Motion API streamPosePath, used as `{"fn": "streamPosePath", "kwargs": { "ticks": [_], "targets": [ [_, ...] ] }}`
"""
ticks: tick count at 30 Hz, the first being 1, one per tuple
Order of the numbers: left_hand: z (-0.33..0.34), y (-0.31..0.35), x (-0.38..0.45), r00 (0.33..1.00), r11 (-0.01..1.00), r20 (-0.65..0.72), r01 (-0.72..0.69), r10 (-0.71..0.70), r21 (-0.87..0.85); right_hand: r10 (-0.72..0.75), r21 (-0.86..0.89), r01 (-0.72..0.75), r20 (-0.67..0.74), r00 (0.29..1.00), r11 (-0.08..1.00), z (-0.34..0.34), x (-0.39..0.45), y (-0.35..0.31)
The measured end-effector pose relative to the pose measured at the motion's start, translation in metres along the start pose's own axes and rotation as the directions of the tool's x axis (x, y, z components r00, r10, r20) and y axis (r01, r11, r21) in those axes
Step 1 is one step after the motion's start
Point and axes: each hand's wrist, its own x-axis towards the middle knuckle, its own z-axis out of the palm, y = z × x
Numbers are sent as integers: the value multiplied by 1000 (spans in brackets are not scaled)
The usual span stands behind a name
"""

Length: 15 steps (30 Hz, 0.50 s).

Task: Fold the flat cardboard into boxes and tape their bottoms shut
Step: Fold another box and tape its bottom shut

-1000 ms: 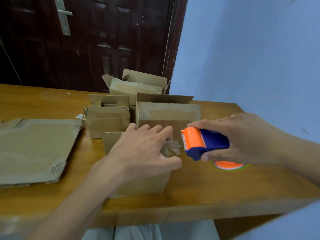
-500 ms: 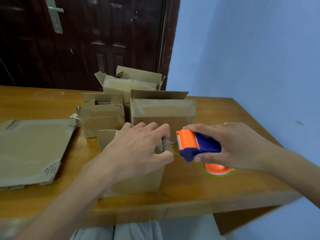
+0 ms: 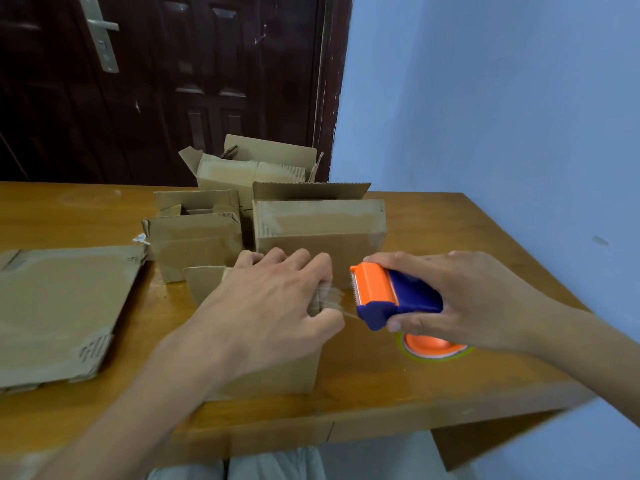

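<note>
Hands pinch seemingly clear tape [image 3: 330,299] from boxy plastic dispenser [image 3: 391,299].

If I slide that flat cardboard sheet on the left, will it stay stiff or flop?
The flat cardboard is corrugated, so probably fairly stiff and light. Its creases and torn near corner suggest it may bend there. It lies flat on the table, so it should slide, not roll.

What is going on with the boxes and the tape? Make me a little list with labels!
left hand: left hand pinches the clear tape end on the nearest box
right hand: right hand holds the orange and blue tape dispenser
finished boxes: three boxes stand behind
flat cardboard: flat cardboard lies on the left
table: wooden table
</note>
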Motion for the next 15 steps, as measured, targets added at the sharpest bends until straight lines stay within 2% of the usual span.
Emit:
{"fn": "streamPosePath", "kwargs": {
  "ticks": [15],
  "targets": [
    [-4,-8,-1,996,998,84,-19,23,-56,-5,-31,6,37,999,999,28,9,-2]
  ]
}}
